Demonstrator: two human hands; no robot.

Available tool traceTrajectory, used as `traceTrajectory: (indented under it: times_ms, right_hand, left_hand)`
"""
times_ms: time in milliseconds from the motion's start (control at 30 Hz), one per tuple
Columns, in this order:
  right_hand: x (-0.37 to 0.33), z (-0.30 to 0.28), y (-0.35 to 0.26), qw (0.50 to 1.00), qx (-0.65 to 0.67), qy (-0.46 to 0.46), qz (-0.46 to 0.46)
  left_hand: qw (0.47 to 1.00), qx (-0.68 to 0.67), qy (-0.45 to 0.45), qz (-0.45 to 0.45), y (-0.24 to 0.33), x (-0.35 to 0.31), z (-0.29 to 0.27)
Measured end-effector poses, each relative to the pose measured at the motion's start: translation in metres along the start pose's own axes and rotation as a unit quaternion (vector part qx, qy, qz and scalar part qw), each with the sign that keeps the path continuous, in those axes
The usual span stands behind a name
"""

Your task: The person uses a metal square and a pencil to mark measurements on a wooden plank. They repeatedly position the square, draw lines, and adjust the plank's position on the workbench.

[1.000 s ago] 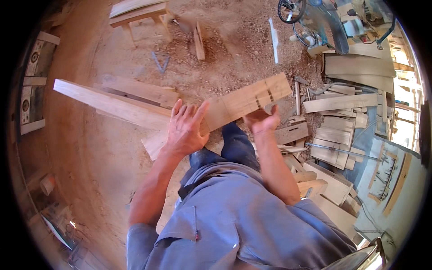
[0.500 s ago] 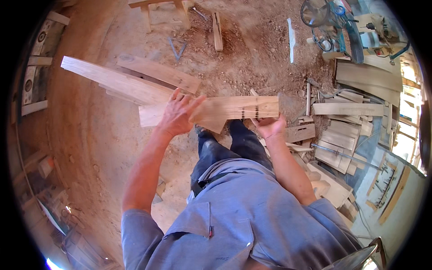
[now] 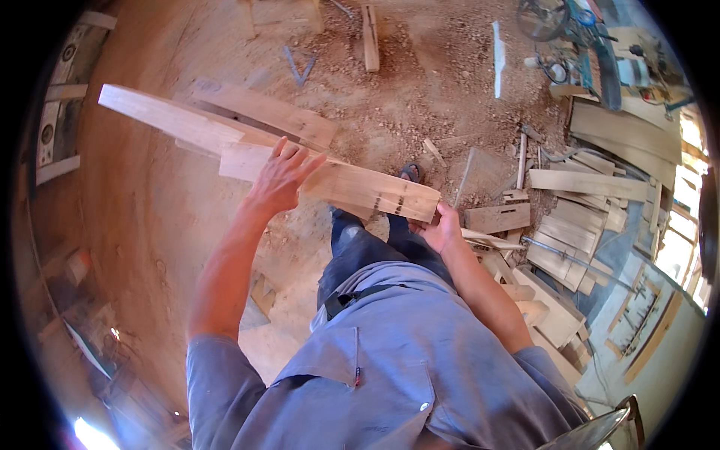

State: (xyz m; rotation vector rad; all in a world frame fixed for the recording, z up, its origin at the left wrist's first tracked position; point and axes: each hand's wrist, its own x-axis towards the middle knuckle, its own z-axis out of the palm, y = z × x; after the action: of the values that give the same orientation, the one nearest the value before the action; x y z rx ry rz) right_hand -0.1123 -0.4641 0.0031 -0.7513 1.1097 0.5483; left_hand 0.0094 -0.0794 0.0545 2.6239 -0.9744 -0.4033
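Observation:
A pale, short wooden board (image 3: 352,184) with dark marks near its right end lies slantwise in front of me. My left hand (image 3: 276,180) grips it around the middle, the fingers over its far edge. Its right end sits in my right hand (image 3: 441,229), the thumb at the corner and the other fingers partly hidden beneath. Under the board's left part a longer wooden beam (image 3: 165,116) runs out to the far left. Another plank (image 3: 277,112) lies beyond the beam, and what supports these pieces is hidden.
On the dirt floor ahead lie a slotted wood block (image 3: 370,37), a blue triangular frame (image 3: 300,67) and a white strip (image 3: 498,60). A hammer (image 3: 523,157) and stacked boards (image 3: 562,236) lie at the right, with a blue machine (image 3: 600,56) beyond.
The short board's right end has swung toward me and a little left, my right hand moving with it. My left hand has shifted slightly left. One of my feet now shows beyond the board.

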Motion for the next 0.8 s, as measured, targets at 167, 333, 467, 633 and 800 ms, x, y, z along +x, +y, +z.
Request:
traceTrajectory:
  times_ms: [167,333,467,633,800]
  right_hand:
    - [0.011,-0.007,0.012,0.998,-0.044,-0.021,0.047]
    - [0.005,-0.001,0.013,0.995,-0.09,-0.022,0.029]
    - [-0.001,0.004,0.009,0.994,-0.101,-0.031,0.031]
    - [-0.006,0.006,0.013,0.994,-0.103,-0.046,0.006]
    - [-0.006,0.002,0.019,0.989,-0.141,-0.042,-0.017]
  left_hand:
    - [0.985,0.023,0.103,-0.133,0.007,-0.026,0.012]
    - [0.833,-0.11,0.329,-0.431,0.051,-0.059,0.047]
    - [0.629,-0.421,0.354,-0.549,0.082,-0.064,0.103]
    - [0.602,-0.488,0.353,-0.525,0.091,-0.053,0.109]
    - [0.599,-0.483,0.381,-0.512,0.056,-0.056,0.085]
